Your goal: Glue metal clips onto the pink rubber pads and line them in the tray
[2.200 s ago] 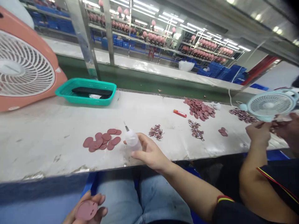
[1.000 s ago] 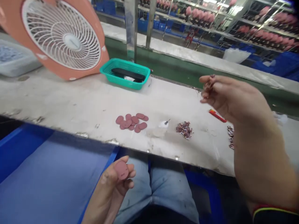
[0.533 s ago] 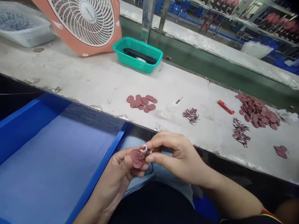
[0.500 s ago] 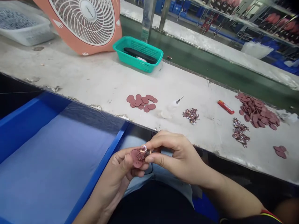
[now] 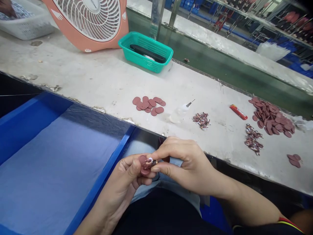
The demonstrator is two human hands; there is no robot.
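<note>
Above my lap, my left hand [image 5: 133, 171] pinches a flat reddish-brown oval disc [image 5: 142, 160] between thumb and fingers. My right hand [image 5: 182, 161] has its thumb and forefinger closed on a small figurine-like piece [image 5: 151, 162], brown with white and orange parts, held against the disc's face. Fingers cover part of both pieces. On the bench beyond lie several loose oval discs [image 5: 149, 104], a clear bottle with a needle tip [image 5: 182, 111] and a small pile of similar brown-and-white pieces [image 5: 201, 120].
A big heap of discs [image 5: 274, 117], a second pile of small pieces [image 5: 253, 138] and a red tube [image 5: 238, 112] are at right. Behind stand a green basket [image 5: 146, 62] with dark items and an orange fan [image 5: 90, 19]. A blue bin [image 5: 56, 163] is at lower left.
The small piece has turned and sits lower over the disc, between both hands. A person's hand now appears in the white basket at the far left. The view has shifted slightly.
</note>
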